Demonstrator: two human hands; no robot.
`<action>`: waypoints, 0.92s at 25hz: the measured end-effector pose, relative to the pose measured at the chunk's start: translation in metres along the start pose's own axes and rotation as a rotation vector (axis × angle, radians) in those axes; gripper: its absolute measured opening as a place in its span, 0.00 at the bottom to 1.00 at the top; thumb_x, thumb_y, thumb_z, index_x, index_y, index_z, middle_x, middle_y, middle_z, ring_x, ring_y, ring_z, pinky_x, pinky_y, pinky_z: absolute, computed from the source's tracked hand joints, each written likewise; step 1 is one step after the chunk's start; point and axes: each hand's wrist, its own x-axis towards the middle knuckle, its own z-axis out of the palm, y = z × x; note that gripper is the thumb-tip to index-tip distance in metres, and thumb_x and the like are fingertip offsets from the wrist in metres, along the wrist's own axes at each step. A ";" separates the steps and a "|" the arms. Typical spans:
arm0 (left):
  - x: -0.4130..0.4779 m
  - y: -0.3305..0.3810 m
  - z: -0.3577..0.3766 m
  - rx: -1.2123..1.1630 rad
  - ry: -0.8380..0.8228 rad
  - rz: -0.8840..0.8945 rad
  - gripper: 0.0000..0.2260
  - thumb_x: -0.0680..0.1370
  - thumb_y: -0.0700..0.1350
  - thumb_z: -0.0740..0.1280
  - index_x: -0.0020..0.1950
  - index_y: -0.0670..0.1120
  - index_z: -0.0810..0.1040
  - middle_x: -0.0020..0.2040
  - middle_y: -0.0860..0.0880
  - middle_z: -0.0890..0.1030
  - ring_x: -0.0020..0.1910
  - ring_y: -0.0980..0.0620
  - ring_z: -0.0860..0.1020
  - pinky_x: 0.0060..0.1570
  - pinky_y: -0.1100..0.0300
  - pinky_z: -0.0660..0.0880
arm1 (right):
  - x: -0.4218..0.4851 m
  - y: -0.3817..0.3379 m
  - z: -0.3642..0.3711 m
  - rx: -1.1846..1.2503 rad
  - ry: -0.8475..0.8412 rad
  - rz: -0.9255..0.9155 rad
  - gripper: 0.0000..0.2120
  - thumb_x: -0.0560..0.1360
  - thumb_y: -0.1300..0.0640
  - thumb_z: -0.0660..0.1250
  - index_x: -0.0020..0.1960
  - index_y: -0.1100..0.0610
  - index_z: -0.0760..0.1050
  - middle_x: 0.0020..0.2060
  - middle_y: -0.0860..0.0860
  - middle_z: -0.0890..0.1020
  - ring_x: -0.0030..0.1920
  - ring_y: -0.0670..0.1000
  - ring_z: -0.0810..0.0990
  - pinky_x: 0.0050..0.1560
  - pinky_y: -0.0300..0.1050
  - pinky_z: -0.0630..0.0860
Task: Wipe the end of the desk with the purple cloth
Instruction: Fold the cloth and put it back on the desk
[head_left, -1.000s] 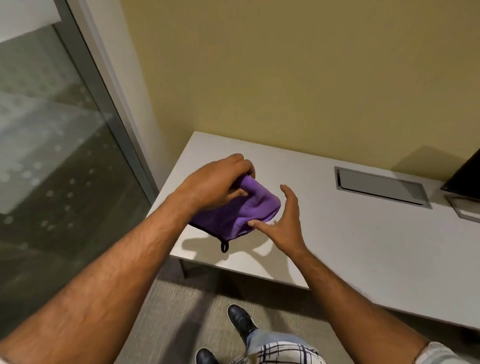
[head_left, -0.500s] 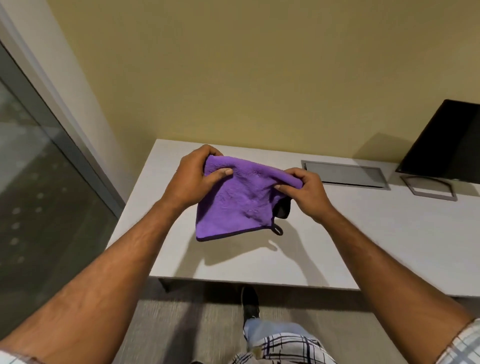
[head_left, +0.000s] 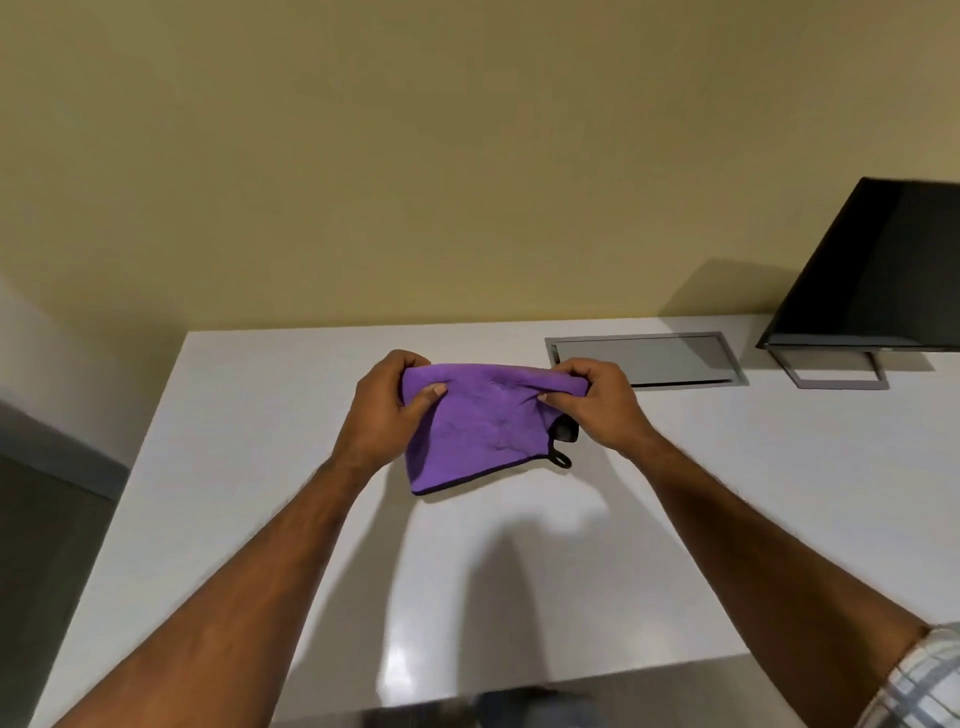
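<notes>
Both hands, left hand (head_left: 382, 415) and right hand (head_left: 602, 405), pinch the top edge of the soft purple microfibre cloth (head_left: 483, 431), which hangs above the glossy white desk (head_left: 249, 467) near its left end. Light and limp, it probably handles best bunched or folded under one palm.

The monitor (head_left: 883, 270) is cut off by the right edge, so only its left part and part of its stand (head_left: 831, 376) show. The surface (head_left: 260, 467) runs out of view to the right and at the bottom left. The purple cloth (head_left: 483, 426) hides the fingers of both hands behind its top edge: the left hand (head_left: 384, 415) and right hand (head_left: 602, 405) show mainly thumbs and knuckles. A dark patch at the cloth's right edge is partly covered by the right hand. At the bottom edge a dark blurred shape (head_left: 519, 706) below the surface cannot be identified. The checked sleeve (head_left: 924, 680) is cropped at the corner.
</notes>
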 end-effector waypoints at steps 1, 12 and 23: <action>0.017 -0.007 0.013 0.011 -0.015 -0.020 0.11 0.76 0.53 0.70 0.53 0.50 0.76 0.50 0.53 0.80 0.46 0.58 0.77 0.43 0.66 0.71 | 0.016 0.011 -0.003 -0.009 -0.009 0.024 0.07 0.72 0.61 0.76 0.50 0.56 0.83 0.42 0.49 0.85 0.42 0.47 0.83 0.44 0.38 0.78; 0.164 -0.081 0.109 0.091 -0.072 -0.297 0.20 0.76 0.45 0.70 0.65 0.43 0.71 0.56 0.47 0.78 0.53 0.46 0.78 0.51 0.59 0.71 | 0.183 0.108 0.003 -0.178 -0.018 0.145 0.09 0.68 0.61 0.77 0.47 0.59 0.83 0.42 0.50 0.82 0.45 0.50 0.79 0.45 0.40 0.70; 0.141 -0.114 0.152 0.642 -0.331 -0.061 0.37 0.75 0.57 0.68 0.78 0.45 0.59 0.79 0.39 0.56 0.78 0.39 0.56 0.74 0.44 0.58 | 0.185 0.137 0.063 -0.500 -0.102 -0.023 0.31 0.75 0.52 0.71 0.75 0.57 0.67 0.78 0.59 0.63 0.77 0.59 0.61 0.78 0.53 0.57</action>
